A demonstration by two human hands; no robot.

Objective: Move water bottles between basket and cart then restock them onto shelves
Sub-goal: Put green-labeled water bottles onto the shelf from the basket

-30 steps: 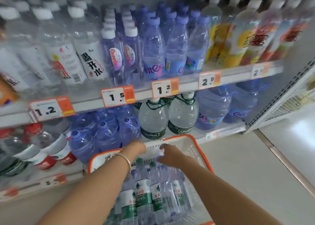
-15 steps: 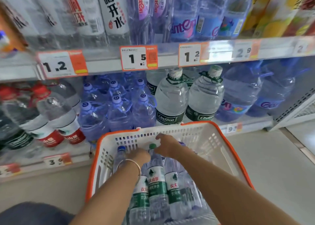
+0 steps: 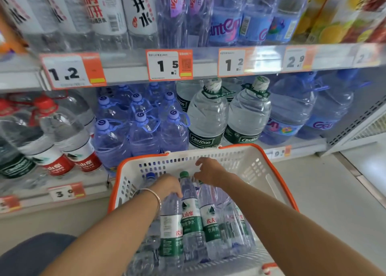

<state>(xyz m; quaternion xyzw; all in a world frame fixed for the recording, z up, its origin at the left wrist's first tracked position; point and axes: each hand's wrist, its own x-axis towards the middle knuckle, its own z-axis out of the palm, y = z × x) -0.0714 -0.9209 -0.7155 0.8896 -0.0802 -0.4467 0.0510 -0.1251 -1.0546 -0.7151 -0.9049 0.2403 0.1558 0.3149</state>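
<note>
Left hand [image 3: 167,187] gripping bottle [image 3: 171,215], right hand [image 3: 208,171] beside

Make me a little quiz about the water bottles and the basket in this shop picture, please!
1. True or false: the basket has a blue rim.
2. Pick one: the bracelet is on which wrist? A) left B) right C) both
3. Fill the gap: the bottle between the left hand and the right hand has a ____ cap.

Key: 1 false, the rim is orange. 2 A. 3 green.
</note>
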